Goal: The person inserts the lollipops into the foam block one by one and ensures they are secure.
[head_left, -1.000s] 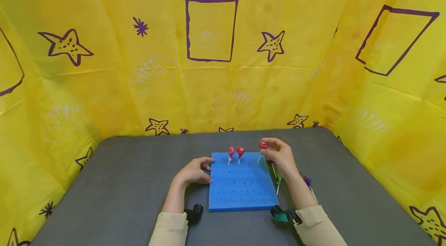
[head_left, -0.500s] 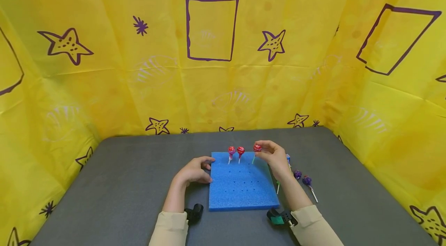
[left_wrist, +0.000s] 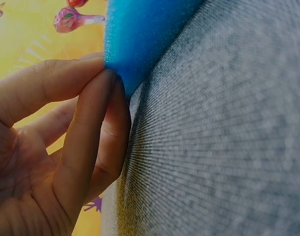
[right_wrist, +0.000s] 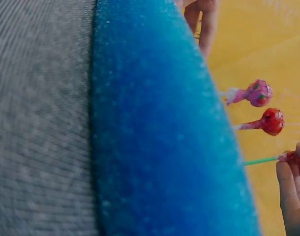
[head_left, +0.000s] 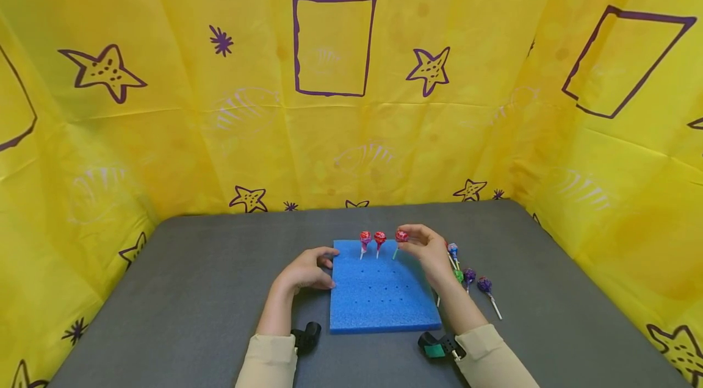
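Observation:
My right hand (head_left: 431, 252) pinches a red-wrapped lollipop (head_left: 402, 235) by its head near the back right of the blue foam board (head_left: 379, 315). In the right wrist view its green stick (right_wrist: 260, 161) reaches down to the board's top; how deep it sits is hidden. To its left, a pink-purple lollipop (head_left: 365, 239) and a red lollipop (head_left: 380, 238) stand upright in the board. At the board's left edge my left hand (head_left: 304, 269) holds on with bent fingers; the left wrist view has its fingertips (left_wrist: 108, 73) on the foam's edge.
Right of the board lie several loose lollipops, among them a green one (head_left: 458, 276), a purple one (head_left: 484, 284) and a blue one (head_left: 453, 248), partly behind my right forearm. Rows of small holes mark the board. Yellow curtains surround the grey table (head_left: 219, 290).
My right hand has moved left with the red lollipop and come lower, bringing the stick's end to the board beside the other two. The left hand has stayed at the board's edge.

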